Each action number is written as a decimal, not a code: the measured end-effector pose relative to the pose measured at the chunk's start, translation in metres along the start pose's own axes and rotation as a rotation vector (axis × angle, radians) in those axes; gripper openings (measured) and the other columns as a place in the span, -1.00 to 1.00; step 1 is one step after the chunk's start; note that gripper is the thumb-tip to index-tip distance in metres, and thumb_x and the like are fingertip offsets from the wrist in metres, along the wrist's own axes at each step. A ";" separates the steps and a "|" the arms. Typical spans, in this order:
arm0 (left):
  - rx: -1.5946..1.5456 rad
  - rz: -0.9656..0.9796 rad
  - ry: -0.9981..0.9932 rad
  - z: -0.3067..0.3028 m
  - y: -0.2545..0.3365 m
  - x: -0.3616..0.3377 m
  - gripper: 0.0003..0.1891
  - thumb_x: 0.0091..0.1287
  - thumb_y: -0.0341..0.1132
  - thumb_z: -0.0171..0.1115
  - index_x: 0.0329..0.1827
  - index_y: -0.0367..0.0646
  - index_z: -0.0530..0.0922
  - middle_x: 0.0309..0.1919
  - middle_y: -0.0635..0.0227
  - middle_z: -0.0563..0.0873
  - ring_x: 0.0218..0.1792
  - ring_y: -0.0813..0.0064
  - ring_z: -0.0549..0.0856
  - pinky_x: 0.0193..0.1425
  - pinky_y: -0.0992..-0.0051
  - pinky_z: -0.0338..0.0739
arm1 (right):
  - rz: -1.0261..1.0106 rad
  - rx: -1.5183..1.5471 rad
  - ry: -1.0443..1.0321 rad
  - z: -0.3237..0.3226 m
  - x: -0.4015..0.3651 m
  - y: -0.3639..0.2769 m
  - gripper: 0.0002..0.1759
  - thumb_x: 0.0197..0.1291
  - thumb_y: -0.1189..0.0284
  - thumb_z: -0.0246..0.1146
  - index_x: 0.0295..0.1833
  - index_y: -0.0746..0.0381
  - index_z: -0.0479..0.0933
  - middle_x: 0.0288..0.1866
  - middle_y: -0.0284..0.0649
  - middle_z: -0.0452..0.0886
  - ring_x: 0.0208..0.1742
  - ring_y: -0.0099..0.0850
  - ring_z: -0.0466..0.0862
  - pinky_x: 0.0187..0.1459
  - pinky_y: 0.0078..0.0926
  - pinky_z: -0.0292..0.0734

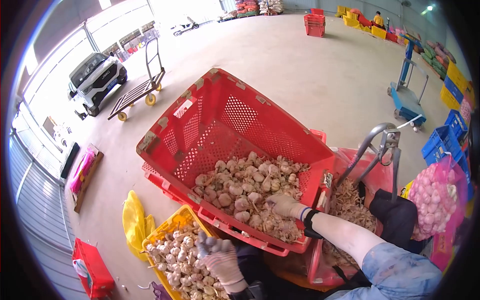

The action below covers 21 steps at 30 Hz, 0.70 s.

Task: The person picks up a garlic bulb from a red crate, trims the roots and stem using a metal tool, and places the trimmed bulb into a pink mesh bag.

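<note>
Left striped-glove grip (218,257) over whitish garlic bulbs (172,265) in yellow plastic crate (167,225), right pale-glove grip (286,205) at papery loose garlic (235,187) in tilted red perforated crate (280,142), can't tell either closure; likely hand-picking, next move needs selective pinch.

Right arm (345,236) is bare and stretched forward, gloved right hand (286,205) palm down-ish; gloved left hand (220,260) is tucked closer, fingers (214,243) bent, tho honestly its grip's hard to make out.
</note>
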<state>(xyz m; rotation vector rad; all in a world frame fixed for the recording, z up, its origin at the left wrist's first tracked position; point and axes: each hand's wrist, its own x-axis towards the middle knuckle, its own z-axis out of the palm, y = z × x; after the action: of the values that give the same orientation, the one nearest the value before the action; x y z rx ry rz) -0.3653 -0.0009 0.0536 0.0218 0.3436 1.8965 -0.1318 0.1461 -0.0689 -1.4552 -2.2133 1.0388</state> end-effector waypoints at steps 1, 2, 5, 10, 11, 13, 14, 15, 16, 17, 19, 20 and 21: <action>0.058 -0.036 0.047 0.015 -0.014 0.001 -0.66 0.50 -0.07 0.02 0.01 -0.14 0.59 -0.46 0.50 0.65 -0.64 0.74 0.36 -0.58 0.64 0.17 | 0.045 -0.027 -0.095 0.002 0.009 -0.002 -0.58 0.20 0.22 0.17 0.09 0.23 0.55 -0.02 -0.02 0.66 0.05 -0.17 0.63 0.10 -0.31 0.49; 0.113 -0.072 0.098 0.032 -0.031 0.004 -0.67 0.48 -0.07 0.05 -0.03 -0.13 0.61 -0.47 0.49 0.66 -0.63 0.72 0.40 -0.59 0.63 0.17 | 0.093 -0.055 -0.194 0.004 0.018 -0.003 -0.53 0.17 0.14 0.21 0.05 0.26 0.55 0.00 0.00 0.65 0.08 -0.12 0.62 0.11 -0.26 0.48; 0.229 -0.117 0.096 0.051 -0.076 0.003 -0.72 0.45 -0.09 0.13 -0.07 -0.11 0.61 -0.41 0.53 0.67 -0.50 0.66 0.54 -0.41 0.64 0.39 | 0.088 -0.030 -0.392 -0.010 0.023 -0.007 -0.41 0.11 0.06 0.23 0.12 0.27 0.51 0.00 0.03 0.64 0.07 -0.07 0.61 0.13 -0.25 0.47; 0.475 -0.299 -0.104 0.038 -0.104 -0.012 -0.69 0.41 -0.10 0.20 -0.05 -0.19 0.58 -0.38 0.43 0.67 -0.40 0.61 0.65 -0.29 0.60 0.56 | 0.079 0.130 -0.480 -0.017 -0.001 -0.001 -0.39 0.16 0.05 0.21 0.16 0.29 0.47 0.04 -0.01 0.63 0.10 -0.18 0.61 0.15 -0.33 0.47; 0.581 -0.314 -0.107 0.034 -0.107 -0.013 -0.70 0.43 -0.14 0.19 -0.04 -0.23 0.58 -0.38 0.39 0.68 -0.42 0.60 0.64 -0.27 0.60 0.56 | 0.102 0.112 -0.548 -0.020 -0.008 -0.011 -0.39 0.19 0.05 0.22 0.19 0.28 0.45 0.07 -0.02 0.62 0.13 -0.23 0.59 0.17 -0.35 0.45; 0.675 -0.337 -0.081 0.020 -0.115 -0.012 -0.72 0.44 -0.17 0.17 -0.04 -0.23 0.58 -0.36 0.38 0.68 -0.41 0.60 0.64 -0.27 0.61 0.55 | 0.148 0.154 -0.503 -0.025 -0.025 -0.017 -0.34 0.16 0.01 0.24 0.20 0.28 0.44 0.06 -0.01 0.62 0.13 -0.20 0.60 0.17 -0.34 0.44; 0.757 -0.343 -0.058 0.014 -0.119 -0.011 -0.74 0.46 -0.20 0.15 -0.03 -0.24 0.58 -0.34 0.38 0.69 -0.41 0.61 0.63 -0.26 0.62 0.55 | 0.185 0.177 -0.461 -0.028 -0.033 -0.018 -0.30 0.12 -0.03 0.27 0.20 0.29 0.44 0.06 -0.01 0.63 0.14 -0.17 0.60 0.18 -0.33 0.44; 0.762 -0.343 -0.068 0.010 -0.124 -0.012 -0.74 0.46 -0.20 0.15 -0.03 -0.24 0.58 -0.34 0.38 0.69 -0.41 0.61 0.63 -0.26 0.62 0.55 | 0.116 0.285 -0.403 -0.006 -0.030 0.017 -0.33 0.21 0.02 0.25 0.23 0.30 0.41 0.04 -0.01 0.63 0.13 -0.22 0.60 0.17 -0.36 0.45; 0.806 -0.310 -0.092 0.006 -0.129 -0.014 -0.74 0.45 -0.20 0.16 -0.01 -0.21 0.57 -0.30 0.38 0.68 -0.40 0.61 0.64 -0.26 0.61 0.55 | 0.110 0.285 -0.393 -0.021 -0.036 0.003 -0.33 0.21 0.02 0.25 0.23 0.30 0.41 0.04 -0.01 0.63 0.13 -0.22 0.60 0.17 -0.36 0.45; 0.842 -0.274 -0.114 0.002 -0.136 -0.016 -0.75 0.44 -0.20 0.17 0.01 -0.19 0.56 -0.26 0.38 0.68 -0.40 0.61 0.64 -0.25 0.60 0.55 | 0.166 0.369 -0.349 -0.041 -0.048 -0.007 -0.38 0.25 0.06 0.23 0.23 0.32 0.42 0.02 -0.06 0.64 0.10 -0.27 0.61 0.13 -0.41 0.47; 0.860 -0.291 -0.068 -0.005 -0.148 -0.020 -0.72 0.41 -0.25 0.21 0.09 -0.19 0.52 -0.18 0.38 0.67 -0.35 0.63 0.64 -0.20 0.61 0.54 | 0.326 0.617 -0.262 -0.083 -0.082 -0.050 -0.55 0.31 0.18 0.21 0.14 0.30 0.49 -0.10 -0.26 0.65 -0.08 -0.51 0.63 -0.09 -0.58 0.54; 0.860 -0.296 -0.079 -0.006 -0.152 -0.023 -0.72 0.41 -0.25 0.21 0.09 -0.19 0.52 -0.18 0.38 0.67 -0.35 0.63 0.64 -0.20 0.61 0.54 | 0.327 0.618 -0.250 -0.075 -0.087 -0.037 -0.55 0.31 0.18 0.21 0.14 0.30 0.49 -0.10 -0.26 0.65 -0.08 -0.51 0.63 -0.09 -0.58 0.54; 0.981 -0.302 -0.077 -0.004 -0.157 -0.026 -0.68 0.39 -0.27 0.23 0.13 -0.21 0.51 -0.17 0.36 0.67 -0.31 0.65 0.63 -0.18 0.62 0.52 | 0.334 1.007 -0.225 -0.060 -0.089 -0.012 -0.59 0.31 0.18 0.21 0.08 0.28 0.52 -0.17 -0.33 0.63 -0.18 -0.56 0.61 -0.19 -0.62 0.52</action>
<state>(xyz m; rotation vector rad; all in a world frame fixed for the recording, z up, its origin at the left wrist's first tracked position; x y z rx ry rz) -0.2123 0.0224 0.0143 0.6554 1.1225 1.2718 -0.0645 0.0889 -0.0060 -1.2285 -1.1599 2.0794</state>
